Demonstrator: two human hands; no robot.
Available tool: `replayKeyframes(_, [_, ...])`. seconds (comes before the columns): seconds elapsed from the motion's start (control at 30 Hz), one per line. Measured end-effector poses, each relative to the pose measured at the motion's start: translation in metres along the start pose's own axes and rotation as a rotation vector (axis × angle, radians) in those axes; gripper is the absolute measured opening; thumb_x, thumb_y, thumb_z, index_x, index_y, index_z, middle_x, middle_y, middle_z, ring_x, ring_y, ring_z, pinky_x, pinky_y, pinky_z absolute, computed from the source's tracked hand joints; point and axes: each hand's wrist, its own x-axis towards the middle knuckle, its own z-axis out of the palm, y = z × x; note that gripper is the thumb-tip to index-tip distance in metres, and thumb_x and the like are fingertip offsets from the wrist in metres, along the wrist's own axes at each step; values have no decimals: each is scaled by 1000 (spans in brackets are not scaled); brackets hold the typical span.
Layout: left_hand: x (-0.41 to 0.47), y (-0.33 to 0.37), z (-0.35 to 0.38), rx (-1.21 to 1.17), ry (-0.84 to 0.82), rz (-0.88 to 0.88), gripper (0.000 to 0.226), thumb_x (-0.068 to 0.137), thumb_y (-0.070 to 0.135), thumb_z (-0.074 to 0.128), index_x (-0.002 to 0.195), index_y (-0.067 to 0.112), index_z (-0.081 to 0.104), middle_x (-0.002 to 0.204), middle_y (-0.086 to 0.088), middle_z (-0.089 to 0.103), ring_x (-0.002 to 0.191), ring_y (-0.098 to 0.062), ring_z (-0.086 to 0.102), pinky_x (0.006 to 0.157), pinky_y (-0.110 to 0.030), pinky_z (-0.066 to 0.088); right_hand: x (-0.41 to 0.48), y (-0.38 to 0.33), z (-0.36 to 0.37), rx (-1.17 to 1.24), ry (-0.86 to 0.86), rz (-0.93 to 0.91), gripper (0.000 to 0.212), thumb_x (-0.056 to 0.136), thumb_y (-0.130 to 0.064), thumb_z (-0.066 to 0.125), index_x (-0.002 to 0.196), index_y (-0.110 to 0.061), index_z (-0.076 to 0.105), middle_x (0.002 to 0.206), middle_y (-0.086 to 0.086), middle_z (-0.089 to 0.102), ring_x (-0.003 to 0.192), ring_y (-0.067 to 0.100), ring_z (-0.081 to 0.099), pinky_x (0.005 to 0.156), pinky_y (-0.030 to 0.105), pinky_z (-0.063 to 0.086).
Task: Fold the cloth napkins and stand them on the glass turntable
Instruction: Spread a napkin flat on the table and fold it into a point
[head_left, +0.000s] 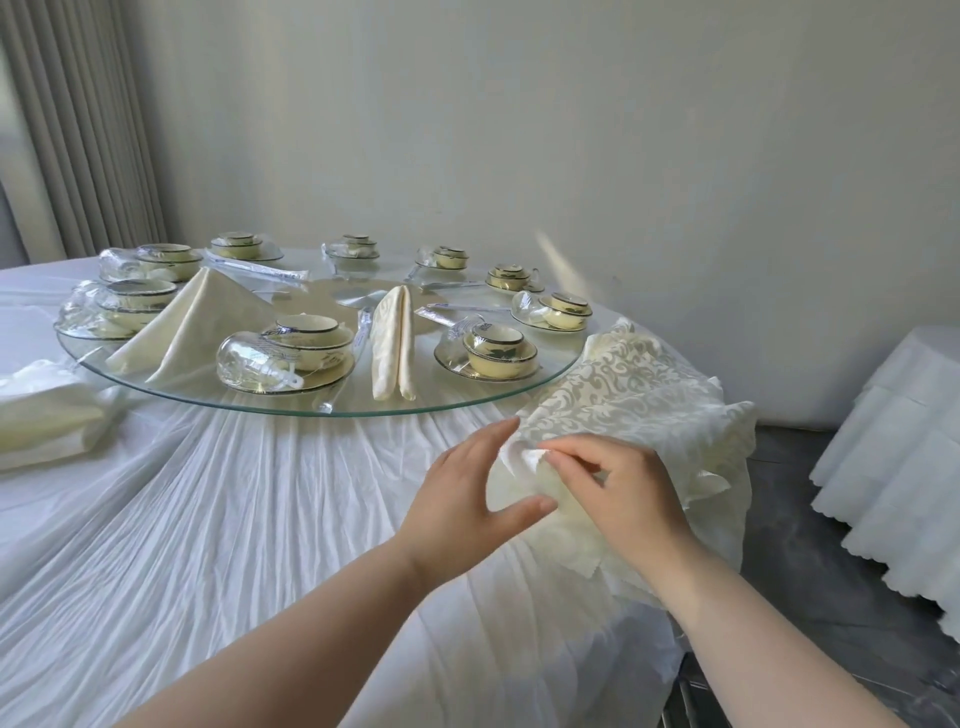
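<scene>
On the white tablecloth (208, 519), the glass turntable (457, 396) carries two folded napkins (393, 343). Beside its near right rim lies the loose napkin (623, 384): our left hand (462, 493) braces it flat-fingered; our right hand (623, 488) pinches a fold. We should align edges before creasing.

Soft, even daylight, a pale sun streak on the wall (571, 130), wide-angle bowing at the edges

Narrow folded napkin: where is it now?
Head view, centre: the narrow folded napkin sits on the glass turntable near its front edge, between the left bowl set and the right bowl set.
</scene>
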Motion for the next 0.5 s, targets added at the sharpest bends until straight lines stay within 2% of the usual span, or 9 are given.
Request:
replayKeyframes(0.1, [6, 10, -4, -31, 80, 25, 74, 61, 67, 38, 118, 24, 58, 108, 22, 55, 107, 0, 52, 101, -29, 36, 12, -16, -5, 88, -3, 75, 12, 83, -13, 64, 88, -15, 75, 74, -16, 68, 81, 4, 60, 72, 17, 45])
replayKeyframes(0.17, [9, 14, -8, -7, 173, -8, 63, 65, 61, 33, 100, 21, 66, 93, 18, 62, 95, -6, 58, 93, -30, 41, 20, -26, -12, 128, 7, 88, 13, 84, -10, 63, 87, -14, 74, 71, -21, 64, 77, 3, 60, 71, 15, 44])
replayKeyframes(0.27, [12, 19, -16, 1, 289, -43, 38, 78, 43, 43, 91, 17, 67, 81, 18, 58, 89, -10, 59, 81, -24, 40, 33, -41, -23, 150, 42, 67, 12, 84, -10, 62, 86, -11, 74, 72, -17, 64, 74, 4, 59, 68, 10, 42])
replayKeyframes(0.33, [11, 26, -26, -71, 299, -44, 14, 90, 27, 51, 84, 20, 62, 76, 17, 55, 81, -7, 54, 71, -19, 38, 40, -52, -30, 164, 63, 62, 11, 84, -10, 62, 82, -12, 73, 69, -16, 63, 69, 3, 57, 65, 8, 40])
replayKeyframes(0.43, [11, 41, -49, -309, 365, -124, 28, 95, 11, 45, 71, 25, 44, 67, 12, 47, 63, 0, 46, 58, -15, 34, 47, -73, -45, 174, 33, 62, 19, 85, -13, 62, 69, -23, 64, 52, -17, 58, 52, -2, 50, 55, 6, 36])
replayKeyframes(0.5, [10, 53, -70, -526, 427, -227, 26, 94, 10, 43, 72, 22, 46, 69, 5, 48, 66, -10, 45, 61, -21, 35, 50, -89, -57, 177, -56, 83, 22, 84, -16, 63, 64, -24, 60, 46, -10, 51, 44, 1, 44, 48, 7, 33])
